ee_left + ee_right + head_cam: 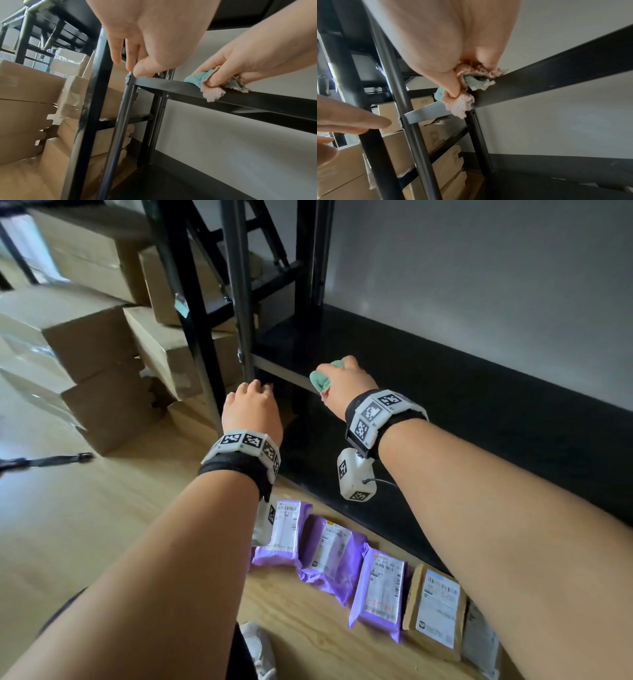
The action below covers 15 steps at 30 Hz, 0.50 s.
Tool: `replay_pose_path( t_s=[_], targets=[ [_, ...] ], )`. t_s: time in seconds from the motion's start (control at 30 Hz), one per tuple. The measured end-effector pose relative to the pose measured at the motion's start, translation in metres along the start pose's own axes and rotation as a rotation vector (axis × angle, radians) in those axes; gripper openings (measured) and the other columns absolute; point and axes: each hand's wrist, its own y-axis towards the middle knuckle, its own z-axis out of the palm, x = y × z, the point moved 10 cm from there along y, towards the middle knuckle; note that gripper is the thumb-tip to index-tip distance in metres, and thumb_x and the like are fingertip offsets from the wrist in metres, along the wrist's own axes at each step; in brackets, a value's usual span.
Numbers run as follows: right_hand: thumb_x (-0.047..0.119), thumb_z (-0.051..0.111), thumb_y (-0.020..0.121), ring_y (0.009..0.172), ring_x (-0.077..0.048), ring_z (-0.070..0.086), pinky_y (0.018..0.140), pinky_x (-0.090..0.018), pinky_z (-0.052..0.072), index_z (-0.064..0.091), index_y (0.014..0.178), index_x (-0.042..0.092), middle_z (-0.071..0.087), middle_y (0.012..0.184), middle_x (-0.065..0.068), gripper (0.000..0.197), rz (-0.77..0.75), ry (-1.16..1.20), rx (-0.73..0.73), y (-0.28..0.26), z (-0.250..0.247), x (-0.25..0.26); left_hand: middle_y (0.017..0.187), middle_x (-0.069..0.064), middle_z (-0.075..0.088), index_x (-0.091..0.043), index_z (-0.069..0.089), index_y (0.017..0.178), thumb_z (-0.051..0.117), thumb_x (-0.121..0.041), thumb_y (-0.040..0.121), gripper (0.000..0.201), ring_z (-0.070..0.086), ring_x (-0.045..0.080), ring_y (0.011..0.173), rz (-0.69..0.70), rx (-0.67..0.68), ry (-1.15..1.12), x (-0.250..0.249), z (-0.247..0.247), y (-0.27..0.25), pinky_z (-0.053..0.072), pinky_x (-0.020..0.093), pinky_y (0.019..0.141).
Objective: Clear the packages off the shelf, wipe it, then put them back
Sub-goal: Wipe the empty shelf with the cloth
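My right hand [337, 378] grips a bunched teal and pink cloth [319, 381] and holds it on the front left edge of the bare black shelf [428, 378]. The right wrist view shows the cloth [460, 106] hanging over the shelf's front rail [556, 83]. My left hand [257, 386] is beside the shelf's front left corner, next to the grey post [241, 302]. Its fingers [116, 54] hang straight and hold nothing. Several packages lie in a row on the floor: purple ones [284, 532] [380, 590] and a brown one [435, 607].
Stacked cardboard boxes [85, 337] stand to the left, behind the black rack frame [191, 313]. A lower black shelf [376, 508] runs under the one I touch. A grey wall [479, 268] backs the rack. The floor [85, 525] is light wood.
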Motion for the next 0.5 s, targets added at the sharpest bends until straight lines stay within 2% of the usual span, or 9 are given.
replay_pose_path(
  t_s=[0.07,0.13,0.27,0.4,0.5],
  targets=[
    [0.018,0.057,0.092,0.119,-0.031,0.047,0.092,-0.04,0.049,0.047,0.134,0.021,0.032,0.14,-0.012,0.043,-0.032,0.009,-0.012,0.013,0.003,0.016,0.129,0.006,0.052,-0.011,0.052,0.129,0.049,-0.011,0.086,0.042,0.044,0.026,0.126,-0.01,-0.009,0.0,0.012,0.001,0.004,0.036,0.037,0.104],
    [0.02,0.056,0.093,0.119,-0.032,0.047,0.094,-0.041,0.049,0.045,0.137,0.023,0.032,0.14,-0.012,0.046,-0.077,0.019,-0.004,0.027,0.007,0.035,0.133,0.005,0.051,-0.011,0.052,0.13,0.045,-0.014,0.09,0.041,0.042,0.024,0.128,-0.03,-0.008,-0.009,0.025,0.003,0.007,0.034,0.036,0.106],
    [0.02,0.053,0.094,0.117,-0.034,0.048,0.092,-0.04,0.045,0.038,0.143,0.029,0.029,0.142,-0.012,0.052,-0.103,-0.005,0.037,0.054,0.015,0.063,0.142,0.007,0.044,-0.01,0.046,0.138,0.048,-0.009,0.087,0.051,0.037,0.024,0.135,-0.054,0.02,-0.02,0.043,0.009,0.013,0.029,0.035,0.111],
    [0.02,0.047,0.095,0.122,-0.036,0.046,0.096,-0.04,0.042,0.041,0.143,0.026,0.035,0.143,-0.015,0.048,-0.137,0.029,0.024,0.069,0.017,0.088,0.14,0.007,0.046,-0.009,0.047,0.137,0.05,-0.006,0.084,0.052,0.04,0.025,0.131,-0.046,0.046,-0.001,0.055,0.009,0.017,0.03,0.035,0.109],
    [0.022,0.046,0.096,0.126,-0.036,0.043,0.098,-0.04,0.041,0.041,0.142,0.023,0.029,0.146,-0.015,0.046,-0.139,-0.014,0.034,0.072,0.017,0.094,0.141,0.007,0.044,-0.01,0.046,0.138,0.052,-0.006,0.084,0.055,0.039,0.026,0.131,-0.052,0.073,-0.001,0.06,0.008,0.016,0.03,0.035,0.109]
  ],
)
